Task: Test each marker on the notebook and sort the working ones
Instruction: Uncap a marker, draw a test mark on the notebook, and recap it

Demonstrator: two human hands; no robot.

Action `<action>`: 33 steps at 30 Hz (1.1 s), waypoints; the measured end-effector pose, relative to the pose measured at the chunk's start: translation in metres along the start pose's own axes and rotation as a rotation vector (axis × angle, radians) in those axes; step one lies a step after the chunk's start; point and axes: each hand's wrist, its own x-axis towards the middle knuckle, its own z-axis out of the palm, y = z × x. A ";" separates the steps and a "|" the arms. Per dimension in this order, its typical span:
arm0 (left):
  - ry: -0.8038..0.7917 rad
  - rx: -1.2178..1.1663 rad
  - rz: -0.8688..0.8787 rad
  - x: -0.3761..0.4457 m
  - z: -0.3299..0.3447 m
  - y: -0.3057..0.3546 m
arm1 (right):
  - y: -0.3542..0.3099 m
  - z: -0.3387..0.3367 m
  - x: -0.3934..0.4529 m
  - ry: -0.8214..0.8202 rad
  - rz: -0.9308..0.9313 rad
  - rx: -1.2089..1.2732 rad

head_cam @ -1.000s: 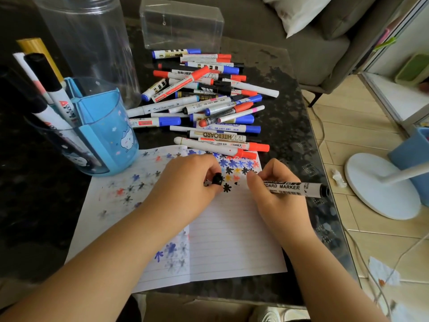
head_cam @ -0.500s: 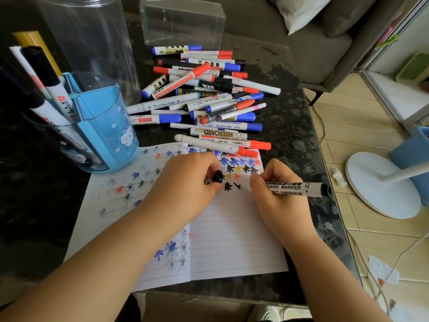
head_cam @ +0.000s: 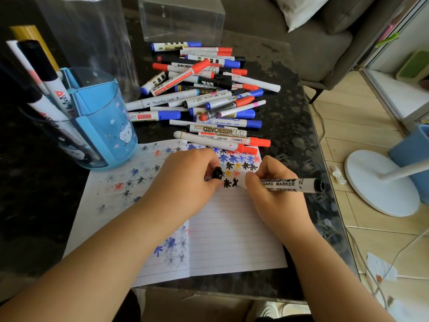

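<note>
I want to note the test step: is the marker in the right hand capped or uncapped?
Uncapped. The left hand holds the black cap, and the marker is drawing a black star.

Blue, red, black and yellow star doodles dot the white lined notebook [head_cam: 232,233] beside a blue cup [head_cam: 109,126].

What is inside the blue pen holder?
The blue pen holder has several whiteboard markers standing in its left compartment; the front compartment looks empty. Their lower ends are blurred behind the tinted wall.

Left hand [head_cam: 185,180] curled in a pinching grip, right hand [head_cam: 276,196] curled in a writing grip, both forearms extended forward.
</note>
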 end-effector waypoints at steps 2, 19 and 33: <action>0.000 -0.003 -0.001 0.000 -0.001 0.000 | -0.001 -0.001 -0.001 -0.004 0.019 0.039; 0.009 -0.656 -0.204 0.002 -0.016 0.003 | -0.029 -0.014 0.002 0.064 0.088 0.238; -0.123 -1.263 -0.271 -0.005 -0.025 0.006 | -0.056 -0.014 0.002 -0.010 0.068 0.418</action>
